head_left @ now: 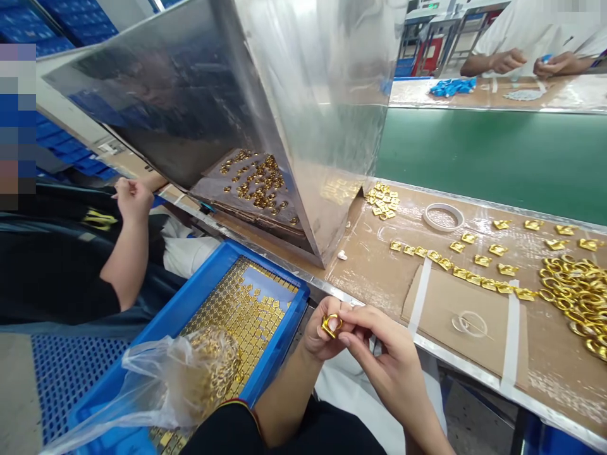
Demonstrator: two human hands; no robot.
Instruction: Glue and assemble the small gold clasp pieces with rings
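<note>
Head cam: gold piece (326, 326) is front & centre, up at the bench edge. L hand (317, 332) is clamped on it, thumb + fingers tight; R hand (386, 347) has thumb & index tips at its R side, can't tell if they're clamped too. Prob. L steadies it so R fingertips get access. On the bench (370, 272), a gold row (459, 273) sits strung out, likely for easy reach, w/ a ring pile (569, 284) at its R end. Cardboard pad (450, 297) is taped down, presumably so it won't slide.

Containers now: blue tray (284, 335), L of the hands, has gold pcs in tight rows, pale lining showing thru nr the far end. Clear bag (156, 373) slumps over the nr end, bulging w/ gold loops (215, 357). Metal hood (317, 82), open-fronted, shelters scattered small gold parts (260, 183) on a sheet.
</note>
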